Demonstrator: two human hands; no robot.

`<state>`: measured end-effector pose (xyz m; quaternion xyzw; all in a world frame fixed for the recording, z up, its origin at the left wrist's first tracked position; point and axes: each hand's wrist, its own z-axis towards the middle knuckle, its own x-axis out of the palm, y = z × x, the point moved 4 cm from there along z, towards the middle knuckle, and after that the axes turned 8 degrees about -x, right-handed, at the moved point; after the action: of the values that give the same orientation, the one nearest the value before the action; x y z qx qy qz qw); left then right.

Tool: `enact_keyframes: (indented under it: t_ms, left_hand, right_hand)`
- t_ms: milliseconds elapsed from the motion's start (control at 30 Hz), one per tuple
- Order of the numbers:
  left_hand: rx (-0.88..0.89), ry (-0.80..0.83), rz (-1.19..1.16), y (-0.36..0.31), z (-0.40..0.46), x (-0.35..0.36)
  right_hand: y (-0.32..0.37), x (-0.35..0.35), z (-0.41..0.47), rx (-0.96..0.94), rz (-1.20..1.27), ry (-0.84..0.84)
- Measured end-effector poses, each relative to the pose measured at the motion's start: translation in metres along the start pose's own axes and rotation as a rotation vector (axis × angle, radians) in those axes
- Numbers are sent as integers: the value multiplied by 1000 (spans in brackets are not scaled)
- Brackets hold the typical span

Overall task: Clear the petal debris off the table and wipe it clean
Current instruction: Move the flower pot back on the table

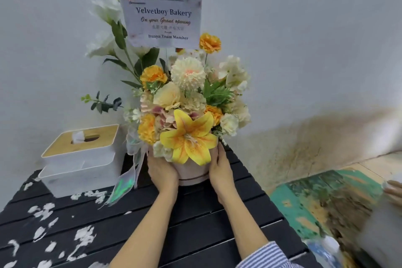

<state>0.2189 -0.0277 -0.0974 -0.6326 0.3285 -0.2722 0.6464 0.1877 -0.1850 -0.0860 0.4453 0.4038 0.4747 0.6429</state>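
1. While both palms cup it, left hand and right hand hold the flower pot at the table's far edge.
2. White petal debris litters the left side, near the tissue box.

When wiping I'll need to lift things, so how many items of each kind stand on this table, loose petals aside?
Flower arrangement: 1, held by the left hand and right hand
Tissue box, two-tiered: 1
Total: 2
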Motion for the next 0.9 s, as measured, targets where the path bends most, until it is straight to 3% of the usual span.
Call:
enact_keyframes:
  t_ms: [100,167,367,500,600,700,800,900]
  left_hand:
    - [-114,-2,56,3,7,6]
    - [-93,-19,135,0,7,10]
    - [-69,43,96,-1,6,16]
    - [-154,201,151,-5,13,13]
    - [-287,406,291,-11,9,-7]
    - [-190,525,508,-25,-9,-51]
    - [-173,538,515,-32,-34,-110]
    - [-149,441,467,-34,-60,-176]
  right_hand:
    - [-11,-3,-1,60,-8,-111]
    - [-19,-1,1,107,50,-124]
    - [-21,2,1,163,84,39]
    - [-15,-3,-3,209,103,131]
    - [-3,-9,-4,183,-95,136]
    - [29,4,-31,118,-224,127]
    - [62,39,-86,117,-295,378]
    - [83,66,-147,71,-514,714]
